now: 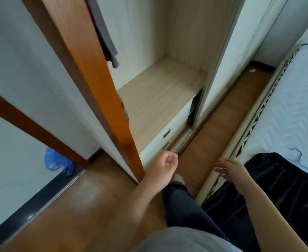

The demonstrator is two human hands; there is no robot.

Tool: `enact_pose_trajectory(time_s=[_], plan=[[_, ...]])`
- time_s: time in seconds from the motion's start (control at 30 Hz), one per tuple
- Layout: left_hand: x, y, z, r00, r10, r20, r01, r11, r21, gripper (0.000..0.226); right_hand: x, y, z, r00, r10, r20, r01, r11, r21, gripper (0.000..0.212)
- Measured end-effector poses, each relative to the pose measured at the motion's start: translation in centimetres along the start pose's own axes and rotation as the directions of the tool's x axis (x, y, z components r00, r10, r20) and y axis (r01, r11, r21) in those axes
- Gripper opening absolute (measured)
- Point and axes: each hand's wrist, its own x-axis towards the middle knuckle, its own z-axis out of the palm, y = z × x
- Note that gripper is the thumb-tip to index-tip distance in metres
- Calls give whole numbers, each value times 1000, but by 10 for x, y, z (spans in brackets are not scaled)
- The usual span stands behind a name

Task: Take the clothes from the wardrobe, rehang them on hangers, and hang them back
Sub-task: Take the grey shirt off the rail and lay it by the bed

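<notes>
The open pale-wood wardrobe compartment (160, 91) stands bare above its shelf, free to reach into. The orange-brown wooden door edge (102, 91) blocks the left; a grey hanging garment (104, 33) crowds the upper corner.

Grey garment (104, 31), orange-brown door frame (95, 70), black cloth (285, 188), blue bag (57, 161).

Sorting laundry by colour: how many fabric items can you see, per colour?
Grey: 1, garment hanging in the wardrobe
Black: 1, garment on the bed
Total: 2
</notes>
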Motion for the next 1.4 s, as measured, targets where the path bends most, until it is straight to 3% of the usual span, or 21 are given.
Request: enact_pose_trajectory(time_s=[0.1,0.17,0.3,0.4,0.57,0.77,0.9,0.97,1.07,1.23,1.33,1.4], plan=[[40,42,-9,978,184,-100,-176,981,81,15,38,-60,5,988,-154,23,155,988,-29,22],[69,65,-14,909,316,-273,-280,946,162,16,68,-105,6,957,-284,63,288,955,-71,24],[120,123,-26,698,501,-512,-389,865,316,23,97,-214,4,842,-500,203,527,843,-105,25],[146,172,-49,468,612,-637,-414,789,454,31,96,-296,9,700,-645,306,693,718,-70,22],[137,238,-94,57,715,-696,-284,680,676,23,59,-404,43,384,-783,488,876,476,75,13],[94,288,-134,-184,757,-626,-91,621,778,24,-31,-477,80,50,-802,596,878,319,357,13],[63,307,-149,-374,740,-558,52,618,785,24,-93,-506,97,-136,-784,606,834,239,497,14],[49,315,-158,-466,706,-534,104,642,759,26,-122,-518,103,-194,-807,558,803,196,563,14],[39,326,-173,-503,649,-571,131,710,691,32,-162,-537,112,-214,-843,493,735,193,650,8],[46,332,-184,-356,475,-805,44,869,494,53,-207,-548,142,-236,-852,468,759,140,636,21],[50,332,-193,-306,376,-875,-45,912,408,58,-217,-550,161,-263,-848,460,844,29,536,33],[52,332,-198,-274,349,-896,-94,917,387,57,-216,-559,164,-255,-848,464,864,16,503,27]])
